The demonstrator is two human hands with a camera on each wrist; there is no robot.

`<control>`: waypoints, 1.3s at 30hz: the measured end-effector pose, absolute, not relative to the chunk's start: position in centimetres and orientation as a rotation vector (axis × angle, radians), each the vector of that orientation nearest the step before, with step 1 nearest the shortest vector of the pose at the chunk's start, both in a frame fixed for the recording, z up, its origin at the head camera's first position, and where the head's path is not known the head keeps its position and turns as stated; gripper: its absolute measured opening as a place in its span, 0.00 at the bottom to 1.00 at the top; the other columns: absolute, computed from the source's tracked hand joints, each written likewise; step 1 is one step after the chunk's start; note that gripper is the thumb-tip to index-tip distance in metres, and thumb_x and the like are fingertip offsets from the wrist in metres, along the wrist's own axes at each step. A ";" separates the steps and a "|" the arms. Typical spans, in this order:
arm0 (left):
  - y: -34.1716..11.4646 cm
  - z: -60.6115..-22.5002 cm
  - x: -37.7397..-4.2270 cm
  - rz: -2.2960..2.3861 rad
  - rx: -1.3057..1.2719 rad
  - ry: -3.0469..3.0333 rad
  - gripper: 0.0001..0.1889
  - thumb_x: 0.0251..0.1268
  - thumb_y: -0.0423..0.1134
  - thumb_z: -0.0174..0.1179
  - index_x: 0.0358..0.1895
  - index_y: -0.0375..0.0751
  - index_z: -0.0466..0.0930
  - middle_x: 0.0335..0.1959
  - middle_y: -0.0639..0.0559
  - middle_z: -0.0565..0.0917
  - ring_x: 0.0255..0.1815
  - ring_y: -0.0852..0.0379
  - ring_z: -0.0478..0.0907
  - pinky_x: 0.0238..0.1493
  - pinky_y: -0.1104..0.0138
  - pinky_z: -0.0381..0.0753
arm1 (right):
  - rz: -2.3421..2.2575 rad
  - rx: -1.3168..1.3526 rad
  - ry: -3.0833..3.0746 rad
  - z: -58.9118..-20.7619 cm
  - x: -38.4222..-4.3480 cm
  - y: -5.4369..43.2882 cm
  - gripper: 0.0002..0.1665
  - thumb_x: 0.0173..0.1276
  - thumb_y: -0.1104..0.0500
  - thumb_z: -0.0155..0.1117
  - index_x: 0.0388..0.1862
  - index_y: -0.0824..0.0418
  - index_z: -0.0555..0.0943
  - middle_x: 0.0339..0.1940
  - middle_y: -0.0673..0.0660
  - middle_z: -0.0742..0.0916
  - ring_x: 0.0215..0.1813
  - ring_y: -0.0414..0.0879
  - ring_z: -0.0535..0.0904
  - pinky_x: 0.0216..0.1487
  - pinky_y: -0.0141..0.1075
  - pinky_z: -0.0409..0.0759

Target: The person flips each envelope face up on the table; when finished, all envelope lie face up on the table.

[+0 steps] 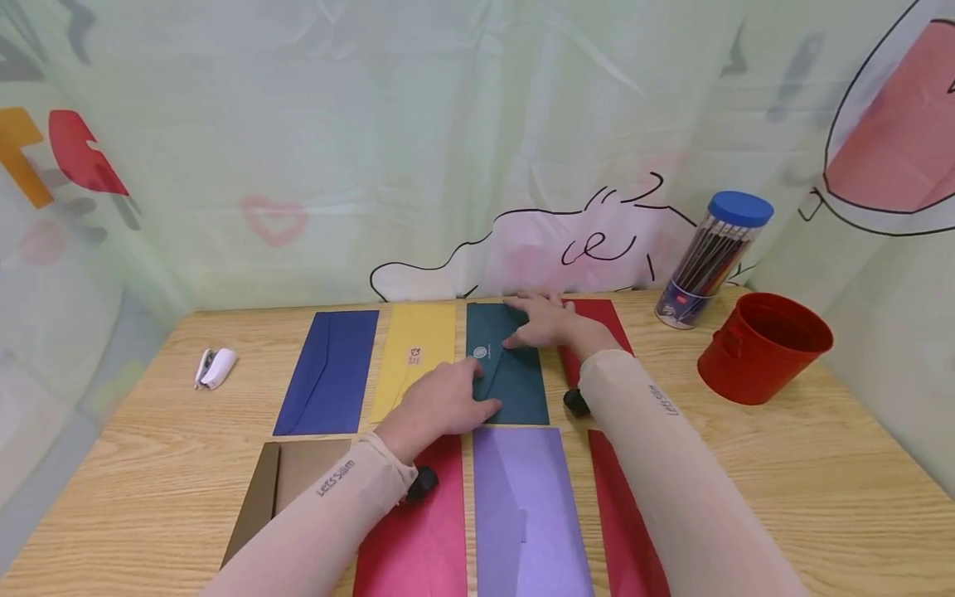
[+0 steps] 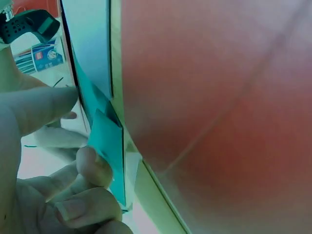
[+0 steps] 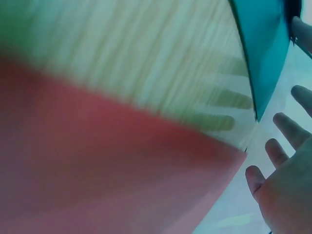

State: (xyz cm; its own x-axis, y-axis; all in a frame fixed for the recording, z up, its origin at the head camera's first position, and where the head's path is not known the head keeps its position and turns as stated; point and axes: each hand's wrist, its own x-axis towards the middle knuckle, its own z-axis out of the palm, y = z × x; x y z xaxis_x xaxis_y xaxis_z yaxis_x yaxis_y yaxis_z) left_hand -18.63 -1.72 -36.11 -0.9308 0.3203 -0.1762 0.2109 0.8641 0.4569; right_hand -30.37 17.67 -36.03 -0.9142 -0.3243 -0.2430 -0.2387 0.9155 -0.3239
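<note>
A dark green envelope (image 1: 515, 385) with a small white round emblem lies in the far row. My left hand (image 1: 451, 396) is at its near left side, thumb and forefinger apart over the paper. In the left wrist view the fingers (image 2: 95, 168) bend loosely beside the green flap (image 2: 108, 146); whether they touch it cannot be told. Near the envelope's far right corner, my right hand (image 1: 545, 322) spreads its fingers, thumb over the flap. The right wrist view shows that thumb at the green paper (image 3: 265, 48), other fingers spread apart.
Blue (image 1: 328, 373), yellow (image 1: 418, 348) and red (image 1: 597, 319) envelopes share the far row. Brown (image 1: 309, 473), pink (image 1: 418, 539), purple (image 1: 530, 506) and dark red (image 1: 627, 514) ones lie nearer. A white stapler (image 1: 216, 367), pencil tub (image 1: 709, 265) and red bucket (image 1: 761, 352) stand at the sides.
</note>
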 end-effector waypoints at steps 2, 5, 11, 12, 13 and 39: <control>-1.4 -36.0 -18.7 0.674 0.403 2.808 0.33 0.65 0.54 0.66 0.69 0.40 0.72 0.58 0.44 0.82 0.47 0.52 0.82 0.47 0.58 0.82 | -0.439 -0.443 2.798 -35.8 -30.3 18.5 0.51 0.62 0.43 0.68 0.81 0.53 0.60 0.81 0.63 0.58 0.77 0.67 0.45 0.68 0.72 0.45; -0.7 -35.9 -18.9 0.729 0.429 2.819 0.33 0.66 0.54 0.65 0.70 0.41 0.70 0.58 0.44 0.82 0.48 0.52 0.82 0.48 0.58 0.82 | -0.483 -0.464 2.801 -35.3 -30.0 20.0 0.52 0.63 0.40 0.67 0.81 0.55 0.60 0.80 0.64 0.59 0.76 0.68 0.47 0.68 0.71 0.47; 1.6 -35.7 -19.2 0.759 0.534 2.789 0.33 0.68 0.54 0.63 0.70 0.42 0.69 0.59 0.46 0.81 0.56 0.51 0.80 0.53 0.57 0.80 | -0.526 -0.415 2.798 -35.2 -29.0 23.5 0.53 0.64 0.38 0.68 0.81 0.56 0.59 0.80 0.66 0.58 0.77 0.68 0.47 0.68 0.71 0.51; 2.0 -35.7 -19.3 0.758 0.551 2.781 0.33 0.68 0.54 0.63 0.70 0.41 0.68 0.58 0.46 0.81 0.56 0.51 0.79 0.53 0.57 0.80 | -0.523 -0.393 2.800 -35.3 -28.8 24.0 0.53 0.64 0.38 0.68 0.81 0.56 0.59 0.80 0.66 0.58 0.77 0.69 0.47 0.68 0.71 0.52; 2.5 -35.7 -19.4 0.755 0.567 2.774 0.32 0.68 0.53 0.63 0.70 0.41 0.68 0.58 0.47 0.81 0.55 0.52 0.80 0.53 0.58 0.80 | -0.521 -0.377 2.802 -35.4 -28.7 24.6 0.53 0.64 0.38 0.67 0.81 0.56 0.59 0.80 0.67 0.57 0.77 0.69 0.47 0.67 0.71 0.52; 9.2 -36.2 -18.8 0.311 0.791 2.781 0.35 0.59 0.61 0.66 0.71 0.61 0.74 0.63 0.55 0.76 0.62 0.59 0.70 0.55 0.59 0.72 | -0.534 -0.124 2.771 -36.1 -28.5 28.6 0.51 0.74 0.40 0.57 0.79 0.73 0.52 0.74 0.77 0.60 0.74 0.75 0.50 0.69 0.69 0.52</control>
State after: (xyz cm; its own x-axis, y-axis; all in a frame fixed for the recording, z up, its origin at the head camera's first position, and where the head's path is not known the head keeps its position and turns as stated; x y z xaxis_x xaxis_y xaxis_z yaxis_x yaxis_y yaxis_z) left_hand -18.85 9.23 -36.20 -0.8269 0.5381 -0.1634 0.4887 0.8313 0.2647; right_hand -28.47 28.62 -36.05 -0.9465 -0.1430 -0.2892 -0.0253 0.9265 -0.3753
